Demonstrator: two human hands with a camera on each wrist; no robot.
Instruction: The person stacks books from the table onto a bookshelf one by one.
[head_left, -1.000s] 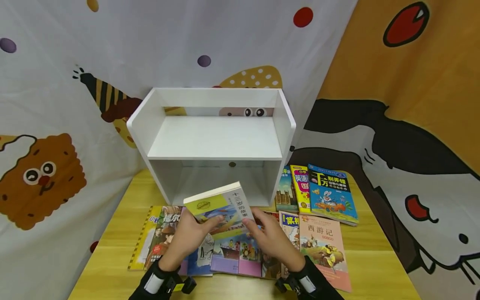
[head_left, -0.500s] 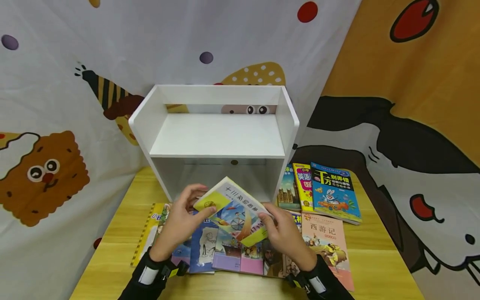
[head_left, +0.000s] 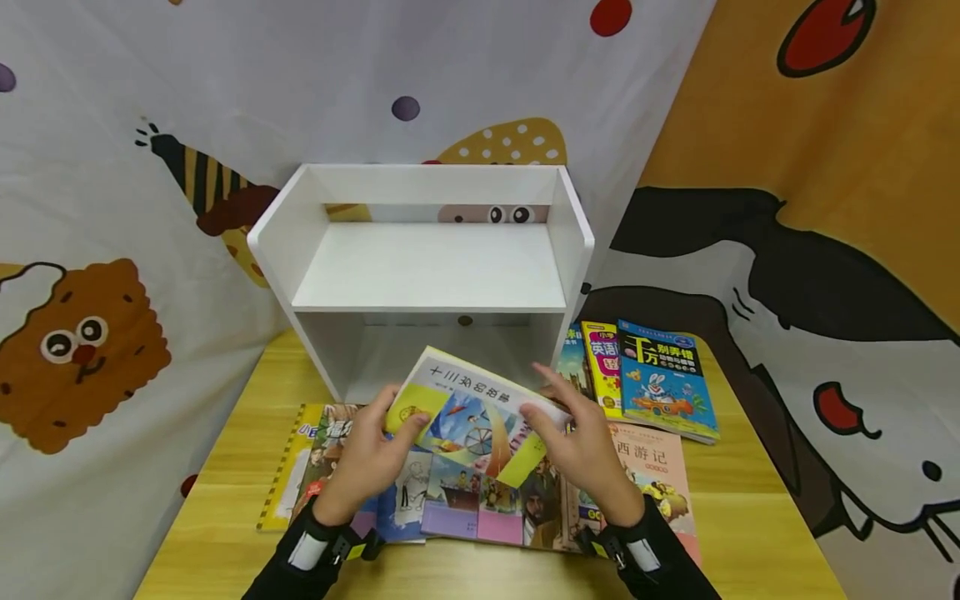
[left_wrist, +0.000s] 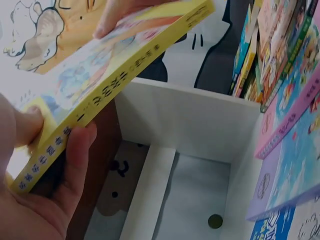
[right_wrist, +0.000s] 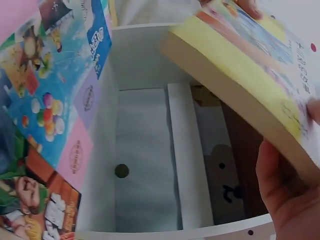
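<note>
A thick paperback book (head_left: 476,421) with a yellow, white and blue cover is held tilted over the table, in front of the small white bookshelf (head_left: 427,267). My left hand (head_left: 371,458) grips its left end, thumb on the cover and fingers beneath. In the left wrist view the yellow spine of the book (left_wrist: 107,92) faces the camera. At the right end my right hand (head_left: 592,454) pinches the book, its thumb on the cover and the index finger raised off it. The right wrist view shows the page edges of the book (right_wrist: 225,85) between thumb and fingers.
Overlapping books lie in a row below the hands, from a yellow spiral-bound book (head_left: 288,475) to a pink book (head_left: 660,475). Right of the bookshelf lie a blue book (head_left: 663,383) and a yellow one (head_left: 602,367). A printed curtain (head_left: 202,75) hangs behind.
The book has been turned between the hands, so its cover now faces up more, with the title edge away from me. The right index finger has lifted.
</note>
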